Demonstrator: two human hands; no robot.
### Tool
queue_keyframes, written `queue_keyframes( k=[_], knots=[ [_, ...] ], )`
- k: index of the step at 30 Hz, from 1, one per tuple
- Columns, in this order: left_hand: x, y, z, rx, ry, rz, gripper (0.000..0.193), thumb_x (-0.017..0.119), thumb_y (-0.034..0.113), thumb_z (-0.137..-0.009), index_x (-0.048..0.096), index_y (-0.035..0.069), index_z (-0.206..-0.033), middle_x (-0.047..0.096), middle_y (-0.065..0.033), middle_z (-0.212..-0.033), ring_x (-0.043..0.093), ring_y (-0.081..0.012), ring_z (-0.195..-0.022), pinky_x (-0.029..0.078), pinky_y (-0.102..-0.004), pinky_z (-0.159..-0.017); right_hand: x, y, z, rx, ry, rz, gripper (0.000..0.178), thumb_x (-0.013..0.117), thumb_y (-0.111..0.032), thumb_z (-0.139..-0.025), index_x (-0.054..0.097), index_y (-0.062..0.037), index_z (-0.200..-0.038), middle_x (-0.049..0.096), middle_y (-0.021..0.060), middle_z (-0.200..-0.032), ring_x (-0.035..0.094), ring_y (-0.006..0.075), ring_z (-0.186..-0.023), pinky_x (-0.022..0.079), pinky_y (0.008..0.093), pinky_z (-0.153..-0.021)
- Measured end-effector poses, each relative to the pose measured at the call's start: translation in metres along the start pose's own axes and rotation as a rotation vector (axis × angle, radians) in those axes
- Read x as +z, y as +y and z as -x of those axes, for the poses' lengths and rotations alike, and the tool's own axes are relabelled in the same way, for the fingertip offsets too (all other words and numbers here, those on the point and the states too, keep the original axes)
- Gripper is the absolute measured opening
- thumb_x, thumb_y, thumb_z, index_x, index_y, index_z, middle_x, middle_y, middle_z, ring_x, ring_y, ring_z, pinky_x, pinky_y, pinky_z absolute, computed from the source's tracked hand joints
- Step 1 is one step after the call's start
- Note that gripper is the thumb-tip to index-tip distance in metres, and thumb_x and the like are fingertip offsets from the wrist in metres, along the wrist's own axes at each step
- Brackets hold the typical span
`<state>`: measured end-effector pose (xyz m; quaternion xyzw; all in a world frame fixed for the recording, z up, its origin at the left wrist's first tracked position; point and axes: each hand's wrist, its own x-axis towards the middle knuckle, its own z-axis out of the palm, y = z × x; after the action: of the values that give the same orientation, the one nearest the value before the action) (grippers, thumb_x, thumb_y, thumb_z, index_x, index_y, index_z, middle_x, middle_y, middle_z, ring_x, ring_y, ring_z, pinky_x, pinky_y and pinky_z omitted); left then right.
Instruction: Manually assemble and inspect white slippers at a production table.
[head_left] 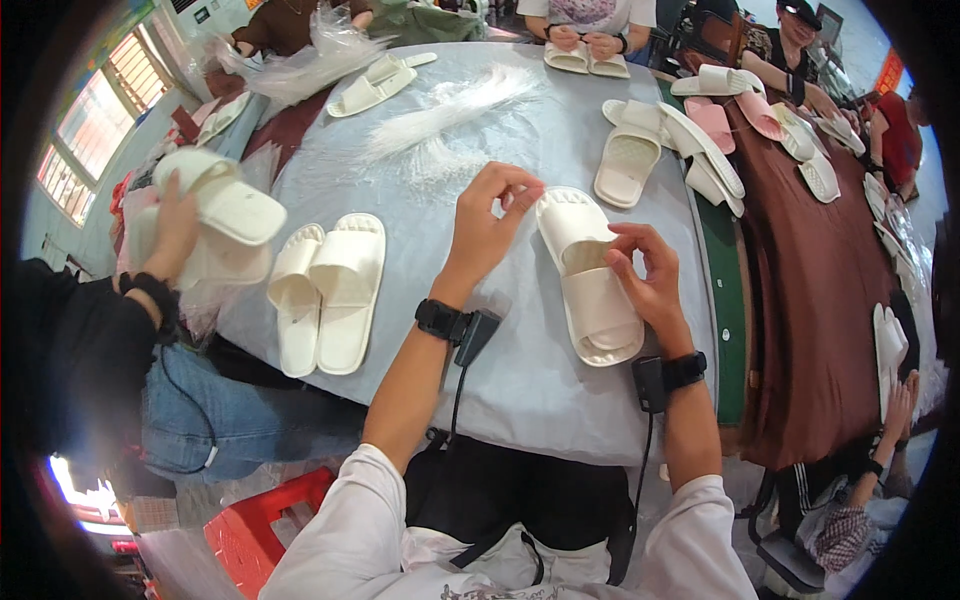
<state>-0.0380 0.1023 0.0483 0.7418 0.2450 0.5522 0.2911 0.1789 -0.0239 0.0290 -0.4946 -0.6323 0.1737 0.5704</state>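
Two cream slippers lie partly overlapped on the table in front of me, their straps facing up. My left hand is beside their far end, thumb and forefinger pinched together. Whatever is in that pinch is too small to make out. My right hand is curled at the right edge of the straps, with a gap between thumb and forefinger. Beyond my left hand, a loose bundle of thin white plastic strands is spread over the cloth.
Another cream slipper pair lies to the left. A person's hand there holds more slippers, blurred. Slippers are heaped at the right edge, beside a brown-covered table. Across the table, a person's hands work on another pair.
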Motion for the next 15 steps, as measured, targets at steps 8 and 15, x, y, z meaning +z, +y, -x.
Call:
queue_keyframes(
  k=[8,15],
  knots=[
    [0.055,0.033,0.037,0.323,-0.259,0.294,0.022,0.082,0.003,-0.078,0.078,0.013,-0.097,0.072,0.0004,-0.097,0.057,-0.0172,-0.081,0.051,-0.0285,-0.078,0.013,-0.017,0.000,-0.203,-0.017,0.161,0.035,0.079,0.003,-0.073,0.075,-0.0020,-0.107,0.072,0.0104,-0.090,0.065,0.0257,-0.083,0.049,0.0326,-0.075],
    [0.052,0.024,0.034,0.508,-0.180,0.097,0.021,0.082,0.008,-0.080,0.076,0.016,-0.098,0.072,0.0039,-0.101,0.059,-0.0195,-0.099,0.047,-0.0337,-0.092,0.009,0.014,0.006,-0.147,-0.043,0.064,0.014,0.073,0.003,-0.082,0.074,0.0001,-0.096,0.075,0.0100,-0.090,0.066,0.0232,-0.080,0.050,0.0326,-0.080]
  ],
)
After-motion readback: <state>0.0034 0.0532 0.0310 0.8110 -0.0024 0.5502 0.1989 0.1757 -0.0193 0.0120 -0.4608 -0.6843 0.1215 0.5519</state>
